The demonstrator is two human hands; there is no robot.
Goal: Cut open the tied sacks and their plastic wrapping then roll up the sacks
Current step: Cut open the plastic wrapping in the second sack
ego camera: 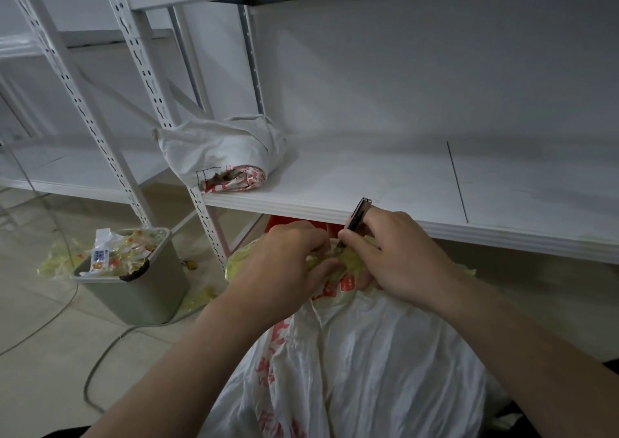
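With the wrapping (350, 260) pinched by the left hand (291, 260) and the knife (357, 215) gripped by the right hand (398, 256), fingers (316, 240) could be cut by a slip.

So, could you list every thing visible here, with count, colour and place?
white crumpled sack with red print: one, white and red, foreground, below both hands
thin yellowish plastic wrapping: one bunch, pale yellow, at that sack's top
slim dark cutter knife: one, dark, in right hand
rolled white cloth sack: one, white, on shelf
white metal shelving: at least two units, white, behind hands
grey-green plastic bin: one, grey-green, floor left, full of yellowish scraps
grey cable: one, grey, floor left
left hand: one, fingers grip wrapping
right hand: one, fingers hold knife
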